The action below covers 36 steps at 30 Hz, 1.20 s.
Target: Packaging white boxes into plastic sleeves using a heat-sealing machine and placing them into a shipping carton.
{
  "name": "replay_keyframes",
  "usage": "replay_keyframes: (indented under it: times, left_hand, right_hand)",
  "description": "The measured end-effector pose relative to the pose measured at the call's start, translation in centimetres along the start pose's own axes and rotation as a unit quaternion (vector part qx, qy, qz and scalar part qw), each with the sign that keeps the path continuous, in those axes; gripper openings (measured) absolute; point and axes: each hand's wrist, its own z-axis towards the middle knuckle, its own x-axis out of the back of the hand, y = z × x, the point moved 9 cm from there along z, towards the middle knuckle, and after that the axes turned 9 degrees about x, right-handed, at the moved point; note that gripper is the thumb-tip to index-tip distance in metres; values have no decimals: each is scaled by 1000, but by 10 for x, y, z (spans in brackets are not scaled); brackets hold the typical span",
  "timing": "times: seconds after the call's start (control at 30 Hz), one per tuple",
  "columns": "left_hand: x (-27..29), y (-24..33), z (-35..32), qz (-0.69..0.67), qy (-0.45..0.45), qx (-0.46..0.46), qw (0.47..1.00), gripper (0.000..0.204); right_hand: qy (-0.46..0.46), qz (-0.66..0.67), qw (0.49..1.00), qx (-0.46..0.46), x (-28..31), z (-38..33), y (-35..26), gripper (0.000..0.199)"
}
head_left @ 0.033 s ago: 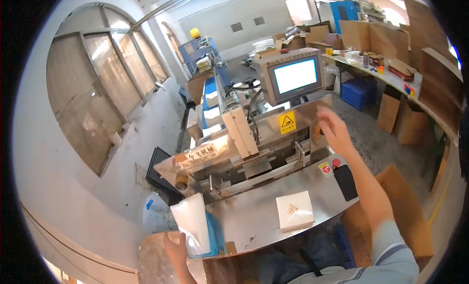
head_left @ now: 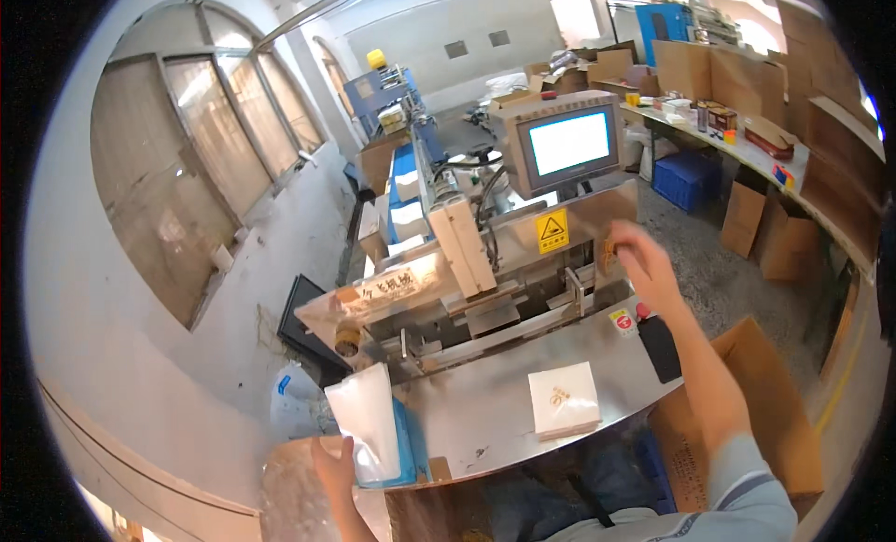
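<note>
My left hand (head_left: 333,467) is at the lower left, its thumb beside a stack of white plastic sleeves (head_left: 362,421) with a blue edge. Fingers and thumb are apart, and I see nothing gripped. My right hand (head_left: 646,270) reaches to the right end of a metal packing machine (head_left: 597,215), close to a round yellowish part. Its fingers are loosely bent and spread, with nothing in them. Between my arms, a square stack of white napkins (head_left: 564,398) with a gold print lies on the steel worktop (head_left: 476,402).
A lit screen (head_left: 569,144) stands above the machine, which bears a yellow warning sign (head_left: 552,230). A red button (head_left: 643,312) and a black pad (head_left: 661,349) sit at the right of the worktop. Cardboard boxes (head_left: 761,393) stand beside my right arm.
My right hand has moved slightly down and its fingers have shifted beside the machine's end. My left hand stays by the sleeves. The whole view has shifted a little.
</note>
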Motion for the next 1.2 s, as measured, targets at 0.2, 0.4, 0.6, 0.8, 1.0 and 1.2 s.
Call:
replay_keyframes:
  times: [0.2,0.4,0.6,0.8,1.0,1.2]
  left_hand:
    - [21,65,-21,-178,80,-73,978,56]
    - [-102,185,-130,-377,-322,-41,868,44]
    - [-233,268,-207,-290,-524,-7,801,48]
    - [-242,277,-261,-421,-598,191,655,44]
    - [-206,338,-311,-410,-551,35,726,75]
    - [-190,391,-378,-422,-597,-46,681,87]
  right_hand:
    - [-82,116,951,-275,-12,-202,13,26]
    - [-80,81,924,-366,-48,-263,32,55]
    - [-125,146,922,-335,-118,-228,7,71]
    - [-13,304,873,-382,-70,-232,-8,77]
    - [61,362,851,-375,20,-248,-15,98]
    - [57,305,872,-379,84,-286,-44,110]
